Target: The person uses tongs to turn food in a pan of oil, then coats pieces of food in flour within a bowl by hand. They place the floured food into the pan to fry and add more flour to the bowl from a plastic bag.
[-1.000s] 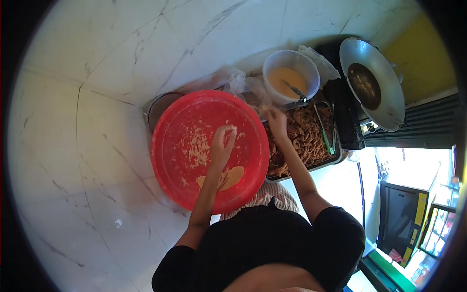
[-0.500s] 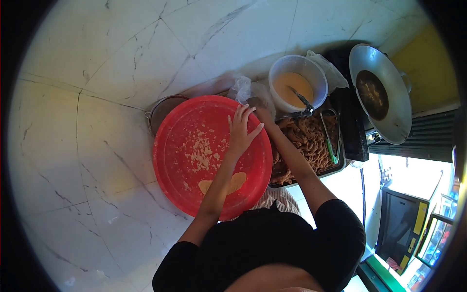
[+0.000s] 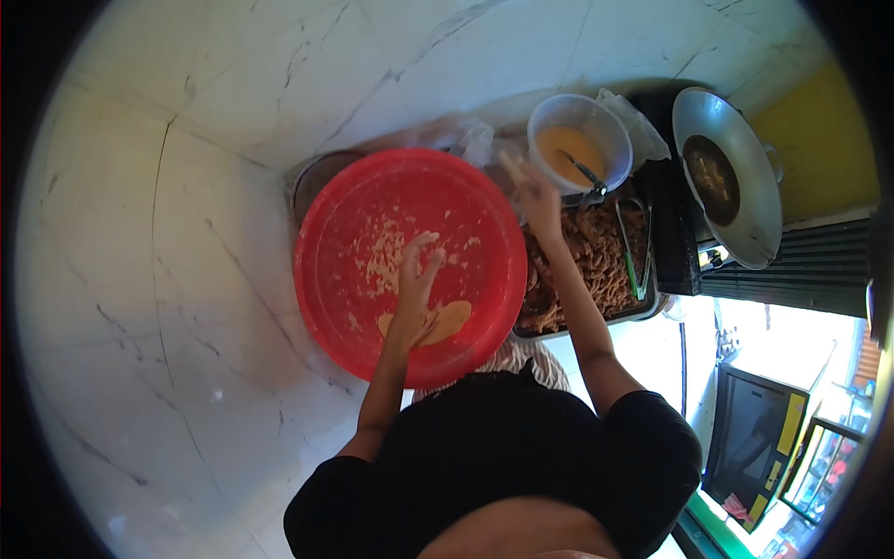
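Observation:
My left hand is over the large red basin, its fingers slightly curled and apart, with nothing seen in them. Beneath its wrist lies a flat, pale-tan coated piece, partly covered by the hand and forearm. Loose floury crumbs are scattered on the basin's floor. My right hand is raised between the basin and a translucent white tub. Motion blurs it somewhat, but its fingers look stretched out and nothing shows in them. Under that forearm is a tray of brown strips, perhaps meat.
An orange-tan liquid fills part of the tub, with a dark-handled utensil in it. Tongs with green on them rest on the tray. A wok holding dark liquid stands at right. Clear plastic bags lie by the wall.
My left hand has moved from the basin's far rim toward me, over the coated piece. My right hand has come out from beside the plastic bag and lifted toward the tub.

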### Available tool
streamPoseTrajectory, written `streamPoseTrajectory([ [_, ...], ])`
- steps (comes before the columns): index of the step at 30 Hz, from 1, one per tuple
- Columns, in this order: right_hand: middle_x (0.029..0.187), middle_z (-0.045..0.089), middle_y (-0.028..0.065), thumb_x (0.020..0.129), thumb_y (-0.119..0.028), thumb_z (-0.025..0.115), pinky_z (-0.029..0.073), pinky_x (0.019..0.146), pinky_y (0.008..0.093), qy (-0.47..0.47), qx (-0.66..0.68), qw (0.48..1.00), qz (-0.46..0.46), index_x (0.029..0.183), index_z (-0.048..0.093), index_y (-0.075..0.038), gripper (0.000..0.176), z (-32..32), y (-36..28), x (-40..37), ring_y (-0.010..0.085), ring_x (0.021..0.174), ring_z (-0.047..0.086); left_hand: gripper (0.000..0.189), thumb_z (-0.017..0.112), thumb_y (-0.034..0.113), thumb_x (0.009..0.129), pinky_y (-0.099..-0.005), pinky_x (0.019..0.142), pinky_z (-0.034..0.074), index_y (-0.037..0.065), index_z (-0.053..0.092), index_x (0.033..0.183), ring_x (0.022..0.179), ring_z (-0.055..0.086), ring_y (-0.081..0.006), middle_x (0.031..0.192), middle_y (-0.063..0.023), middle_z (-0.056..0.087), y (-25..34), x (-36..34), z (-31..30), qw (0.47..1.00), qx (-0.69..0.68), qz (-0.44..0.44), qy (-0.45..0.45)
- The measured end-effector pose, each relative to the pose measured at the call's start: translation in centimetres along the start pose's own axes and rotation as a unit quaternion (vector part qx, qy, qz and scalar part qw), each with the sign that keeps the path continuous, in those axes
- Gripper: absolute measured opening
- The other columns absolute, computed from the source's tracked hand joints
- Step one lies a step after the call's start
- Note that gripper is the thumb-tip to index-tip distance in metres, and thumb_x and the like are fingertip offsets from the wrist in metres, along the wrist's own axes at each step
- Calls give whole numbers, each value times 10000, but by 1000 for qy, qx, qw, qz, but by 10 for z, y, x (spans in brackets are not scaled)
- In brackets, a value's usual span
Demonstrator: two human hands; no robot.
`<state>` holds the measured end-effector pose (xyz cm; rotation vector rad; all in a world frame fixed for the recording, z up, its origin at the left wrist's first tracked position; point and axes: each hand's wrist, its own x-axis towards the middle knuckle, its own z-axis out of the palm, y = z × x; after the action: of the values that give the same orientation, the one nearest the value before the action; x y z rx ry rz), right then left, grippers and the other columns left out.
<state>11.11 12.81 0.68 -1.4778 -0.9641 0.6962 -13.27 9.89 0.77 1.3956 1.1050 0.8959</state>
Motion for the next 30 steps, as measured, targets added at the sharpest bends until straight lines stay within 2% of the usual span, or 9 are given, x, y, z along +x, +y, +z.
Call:
streamPoseTrajectory([
  [5,966,588,120,788,-57,516,443,714,261,-98,-4,991,-95,1053,509,25,277,28,-44,-54,141,838,558,298,552,208,810,-284,883,327,47,493,1054,1040,413,-157,1063,-73,473,-15,-39,-55,989,-106,-24,96],
  [7,868,579,170,730,0,538,430,748,261,-409,-108,906,7,1013,519,40,286,41,-38,-79,210,847,565,298,551,203,812,-275,868,333,38,491,1053,1002,435,-149,1032,-70,489,-21,-51,-71,982,-138,-44,117],
  [9,849,581,167,710,7,542,438,731,275,-457,-84,885,-25,1014,526,27,305,59,-30,-106,217,827,572,292,520,135,830,-226,796,385,6,458,1084,925,465,-104,1013,-44,494,-21,-55,-82,982,-28,36,183],
  [14,830,588,157,687,-6,563,453,682,300,-537,-101,837,-19,967,566,0,280,72,-32,-137,229,778,580,298,529,153,824,-255,841,365,1,470,1073,974,466,-137,1040,-77,500,-12,-83,-92,975,-19,26,221],
  [16,864,588,131,710,-115,613,443,692,292,-475,-196,822,-245,919,577,4,243,63,-42,-123,203,808,566,307,539,183,820,-276,862,348,4,480,1062,995,465,-154,1037,-93,509,-11,-90,-92,975,-30,40,217],
  [19,838,600,116,671,-165,657,449,654,272,-426,-127,891,-95,878,601,-25,256,36,-80,-87,174,737,571,270,528,144,825,-265,864,353,-3,481,1047,986,472,-149,1034,-81,507,-21,-101,-90,975,-73,46,207],
  [24,828,601,99,693,-208,636,445,661,272,-167,-162,965,-123,819,595,-33,219,-40,-124,-19,189,701,567,224,518,121,827,-247,834,369,9,490,1020,963,480,-136,1007,-65,520,-33,-106,-82,987,-59,10,147],
  [28,835,580,132,712,-150,577,452,680,299,-35,-296,931,-211,857,574,-29,188,-116,-120,72,242,744,562,243,531,128,817,-239,818,373,17,490,1030,940,486,-131,990,-65,526,-25,-89,-54,993,-96,-20,62],
  [30,874,558,171,723,-87,526,460,703,338,81,-482,823,-289,878,570,-28,172,-149,-83,120,274,815,553,291,548,149,802,-257,818,380,15,478,1050,915,502,-157,964,-87,541,4,-80,-25,999,-36,-13,-1],
])
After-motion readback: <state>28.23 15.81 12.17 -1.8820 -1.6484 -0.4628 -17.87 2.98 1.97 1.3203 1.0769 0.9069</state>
